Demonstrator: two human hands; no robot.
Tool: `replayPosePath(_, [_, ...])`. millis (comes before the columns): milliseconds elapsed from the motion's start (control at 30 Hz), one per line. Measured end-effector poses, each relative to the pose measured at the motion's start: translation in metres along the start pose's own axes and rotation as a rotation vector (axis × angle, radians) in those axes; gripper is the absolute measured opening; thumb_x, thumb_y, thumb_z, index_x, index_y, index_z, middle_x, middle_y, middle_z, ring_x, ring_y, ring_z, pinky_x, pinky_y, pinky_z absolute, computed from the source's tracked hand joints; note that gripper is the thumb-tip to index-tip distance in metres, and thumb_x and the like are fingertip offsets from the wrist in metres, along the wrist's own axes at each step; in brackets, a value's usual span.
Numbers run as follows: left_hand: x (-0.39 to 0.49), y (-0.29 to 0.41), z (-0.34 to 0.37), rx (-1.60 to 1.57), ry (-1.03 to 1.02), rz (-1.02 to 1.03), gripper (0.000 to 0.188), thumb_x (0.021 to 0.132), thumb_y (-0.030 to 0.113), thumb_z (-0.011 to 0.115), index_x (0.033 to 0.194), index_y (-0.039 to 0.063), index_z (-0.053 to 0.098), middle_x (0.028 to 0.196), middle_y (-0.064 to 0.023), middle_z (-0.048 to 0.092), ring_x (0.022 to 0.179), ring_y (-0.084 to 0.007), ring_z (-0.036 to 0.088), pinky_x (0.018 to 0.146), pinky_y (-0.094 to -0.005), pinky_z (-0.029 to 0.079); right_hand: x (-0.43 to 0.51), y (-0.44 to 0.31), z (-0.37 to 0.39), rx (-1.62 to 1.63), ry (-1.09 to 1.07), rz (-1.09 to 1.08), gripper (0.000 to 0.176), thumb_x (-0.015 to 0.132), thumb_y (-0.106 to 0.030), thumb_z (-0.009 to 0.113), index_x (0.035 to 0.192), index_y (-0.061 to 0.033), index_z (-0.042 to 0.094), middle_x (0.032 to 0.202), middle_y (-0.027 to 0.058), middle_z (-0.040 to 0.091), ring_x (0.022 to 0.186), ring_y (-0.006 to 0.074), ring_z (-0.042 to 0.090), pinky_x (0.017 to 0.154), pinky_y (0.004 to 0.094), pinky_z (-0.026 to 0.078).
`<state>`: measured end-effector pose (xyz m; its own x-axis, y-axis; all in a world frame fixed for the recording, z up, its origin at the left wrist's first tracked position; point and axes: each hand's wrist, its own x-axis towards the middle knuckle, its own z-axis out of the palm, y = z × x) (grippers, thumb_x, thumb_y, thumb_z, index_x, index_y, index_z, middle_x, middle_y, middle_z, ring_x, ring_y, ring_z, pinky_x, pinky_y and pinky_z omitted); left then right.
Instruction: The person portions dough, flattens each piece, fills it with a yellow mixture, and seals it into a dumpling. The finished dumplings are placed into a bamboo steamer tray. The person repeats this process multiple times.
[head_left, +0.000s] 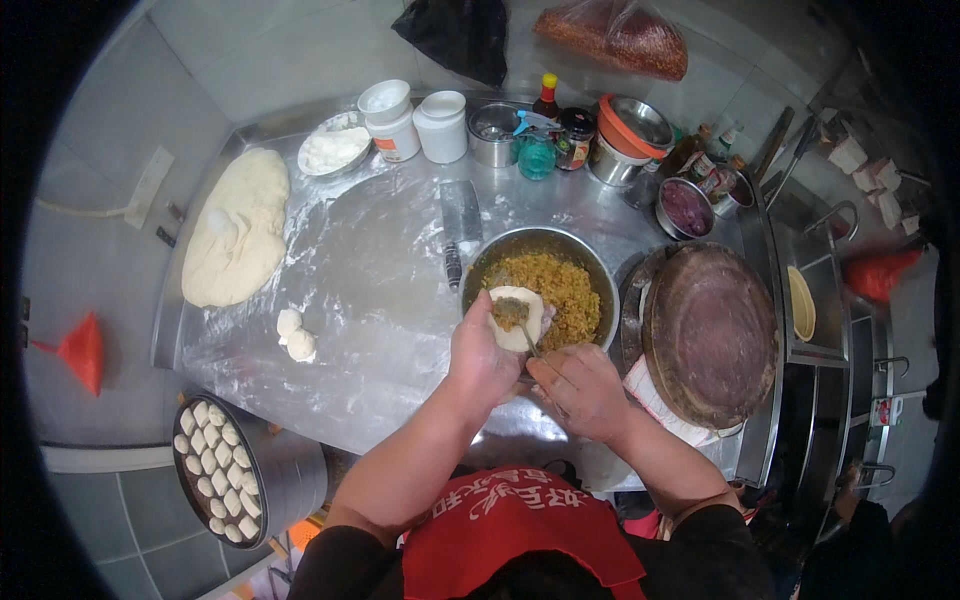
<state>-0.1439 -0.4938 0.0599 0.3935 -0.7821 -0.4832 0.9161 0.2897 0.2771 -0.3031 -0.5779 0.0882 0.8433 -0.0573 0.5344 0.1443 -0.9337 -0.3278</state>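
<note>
In my left hand lies a round, flattened dough wrapper, cupped on the palm and fingers. A mound of brownish filling sits on it. My right hand grips a thin metal utensil whose far end rests in that mound; the filling hides its tip, so I cannot tell its exact shape. Both hands are over the near side of a steel mixing bowl. Inside the bowl is yellow-brown chopped filling, with a paler lump partly hidden behind the wrapper.
A cleaver lies beyond the bowl on the floured steel worktop. Leftward are a large dough slab, small dough balls and a round pan of shaped dough pieces. Rightward stands a round chopping board; tubs line the back.
</note>
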Motion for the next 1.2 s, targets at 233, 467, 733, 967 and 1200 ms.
replayPosePath(233, [-0.003, -0.002, -0.009, 0.065, 0.001, -0.013, 0.053, 0.113, 0.037, 0.035, 0.149, -0.002, 0.042, 0.147, -0.0206, 0.052, 0.13, -0.0361, 0.058, 0.116, -0.0516, 0.042, -0.024, 0.003, 0.005, 0.386, 0.221, 0.475, 0.024, 0.096, -0.011, 0.066, 0.117, 0.0016, 0.07, 0.106, 0.0179, 0.07, 0.093, 0.0351, 0.068, 0.083, 0.0413, 0.054])
replayPosePath(467, [0.007, -0.008, -0.027, 0.164, -0.076, 0.001, 0.042, 0.112, 0.027, 0.042, 0.147, 0.004, 0.044, 0.138, -0.0168, 0.059, 0.125, -0.0311, 0.061, 0.109, -0.0456, 0.049, -0.019, 0.007, 0.002, 0.332, 0.166, 0.409, 0.022, 0.095, -0.008, 0.066, 0.115, 0.0019, 0.071, 0.105, 0.0198, 0.071, 0.096, 0.0357, 0.069, 0.084, 0.0403, 0.055])
replayPosePath(733, [0.017, -0.022, -0.041, 0.526, 0.033, 0.186, 0.034, 0.104, 0.006, 0.051, 0.137, 0.001, 0.052, 0.123, -0.0161, 0.066, 0.116, -0.0286, 0.066, 0.102, -0.0416, 0.054, -0.015, 0.004, 0.006, 0.323, 0.213, 0.432, 0.018, 0.095, -0.006, 0.064, 0.11, 0.0021, 0.072, 0.102, 0.0194, 0.073, 0.092, 0.0362, 0.07, 0.082, 0.0415, 0.055])
replayPosePath(967, [0.009, 0.001, -0.07, 0.29, -0.051, 0.038, 0.049, 0.09, 0.001, 0.052, 0.14, -0.004, 0.051, 0.129, -0.0245, 0.064, 0.119, -0.0401, 0.065, 0.105, -0.0478, 0.053, -0.023, 0.023, -0.013, 0.511, 0.253, 0.591, 0.017, 0.096, -0.006, 0.064, 0.109, 0.0006, 0.073, 0.1, 0.0193, 0.074, 0.091, 0.036, 0.07, 0.082, 0.0419, 0.056])
replayPosePath(1200, [-0.01, 0.03, -0.112, 0.13, -0.25, 0.007, 0.055, 0.094, 0.018, 0.062, 0.143, -0.004, 0.05, 0.134, -0.0248, 0.063, 0.122, -0.043, 0.063, 0.107, -0.0499, 0.051, -0.059, 0.075, 0.02, 0.226, -0.308, 0.344, 0.021, 0.096, -0.017, 0.067, 0.109, -0.0037, 0.075, 0.103, 0.0153, 0.074, 0.096, 0.0356, 0.069, 0.085, 0.0449, 0.056])
